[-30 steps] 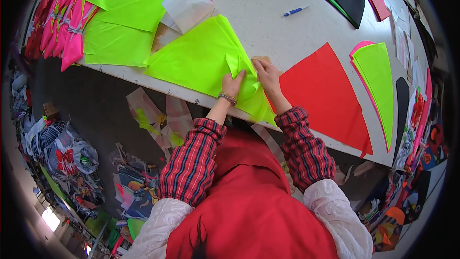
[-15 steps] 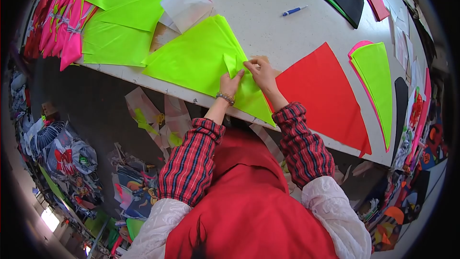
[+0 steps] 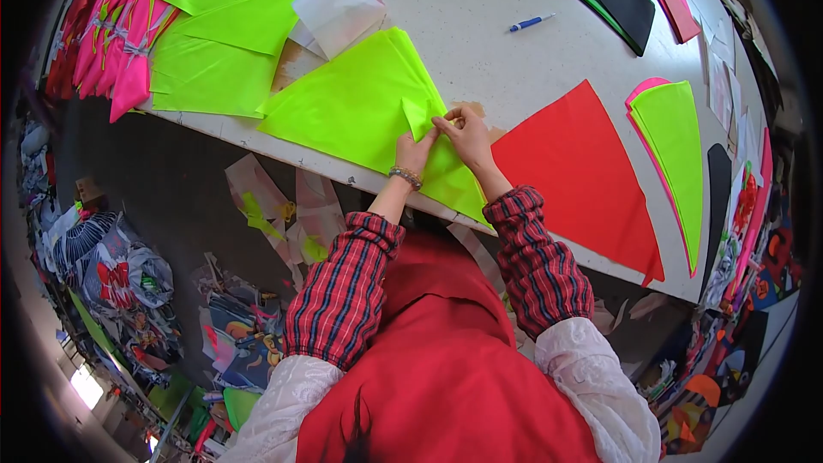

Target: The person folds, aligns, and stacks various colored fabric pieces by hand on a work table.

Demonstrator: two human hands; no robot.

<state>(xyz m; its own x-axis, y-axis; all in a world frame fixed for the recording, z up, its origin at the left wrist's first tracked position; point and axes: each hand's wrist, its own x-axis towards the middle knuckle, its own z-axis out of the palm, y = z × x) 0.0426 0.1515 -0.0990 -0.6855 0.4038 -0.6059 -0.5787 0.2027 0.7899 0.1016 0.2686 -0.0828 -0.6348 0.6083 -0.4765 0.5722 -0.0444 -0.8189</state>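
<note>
"What's at the left?"
"Hot-pink cloth bundles (image 3: pixel 130 77) tied with grey strips, then flat lime-yellow cloth panels (image 3: pixel 219 56)."
"And the hands?"
"The left hand (image 3: pixel 413 153) is clamped on a lime-yellow, fan-shaped cloth piece (image 3: pixel 351 99) at the white table's (image 3: pixel 476 51) near edge. The right hand's (image 3: pixel 467 135) thumb and forefinger meet; whether on cloth, I can't tell."
"Farther right?"
"A red fan-shaped cloth panel (image 3: pixel 583 184)."

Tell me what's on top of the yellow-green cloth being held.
The left hand is on the cloth, the right hand at its edge; whatever their fingers cover is hidden.
</note>
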